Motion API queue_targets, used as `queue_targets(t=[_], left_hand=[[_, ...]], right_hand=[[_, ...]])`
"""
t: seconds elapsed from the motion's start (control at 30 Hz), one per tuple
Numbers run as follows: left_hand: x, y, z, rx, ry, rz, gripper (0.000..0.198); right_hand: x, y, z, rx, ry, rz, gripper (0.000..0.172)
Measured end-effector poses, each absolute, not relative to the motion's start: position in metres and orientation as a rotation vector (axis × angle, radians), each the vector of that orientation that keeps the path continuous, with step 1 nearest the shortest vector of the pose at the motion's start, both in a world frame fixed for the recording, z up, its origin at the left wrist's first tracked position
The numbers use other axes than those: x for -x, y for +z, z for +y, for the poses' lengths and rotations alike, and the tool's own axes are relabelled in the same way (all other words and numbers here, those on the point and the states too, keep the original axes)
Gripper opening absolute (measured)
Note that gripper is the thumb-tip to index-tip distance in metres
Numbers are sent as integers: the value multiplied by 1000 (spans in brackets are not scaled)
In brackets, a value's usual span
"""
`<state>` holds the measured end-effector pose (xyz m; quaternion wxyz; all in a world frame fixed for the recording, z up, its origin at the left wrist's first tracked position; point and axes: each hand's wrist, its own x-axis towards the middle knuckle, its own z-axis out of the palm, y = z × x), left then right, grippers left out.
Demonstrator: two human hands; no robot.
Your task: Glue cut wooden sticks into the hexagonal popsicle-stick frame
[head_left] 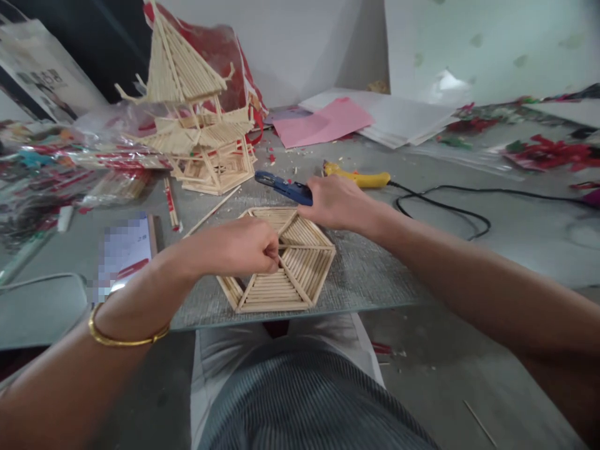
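Tan stick panel [300, 267], blue tool [284, 187], yellow handle [374, 180], pink sheet [323, 124], ribbed grey garment [300, 400]

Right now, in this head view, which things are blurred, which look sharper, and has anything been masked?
In the head view, the red flowers and plastic-wrapped pile at the sides are smeared; in the same view, the stick hexagon looks sharper, and blocky squares cover part of the phone-like screen.

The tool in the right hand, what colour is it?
The tool in the right hand is dark blue, as the head view shows.
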<state>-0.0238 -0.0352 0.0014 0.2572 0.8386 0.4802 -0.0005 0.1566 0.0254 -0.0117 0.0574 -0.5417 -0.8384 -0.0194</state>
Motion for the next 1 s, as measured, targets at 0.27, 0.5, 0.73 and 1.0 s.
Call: queue_targets(t=[0.27,0.5,0.73,1.0], left_hand=[[22,9,-38,-2370,-144,1293,17],[25,4,-40,-2360,-89,1320,16],[23,5,-45,-2409,-14,1330,19],[29,2,-49,-2494,42,1233,21]], right_hand=[[-149,-19,43,1499,-139,-2530,51],[-126,-21,57,1523,-81,-2628,55],[-93,-11,72,1724,86,-2510,53],[-80,-5,71,1784,135,-2455,52]])
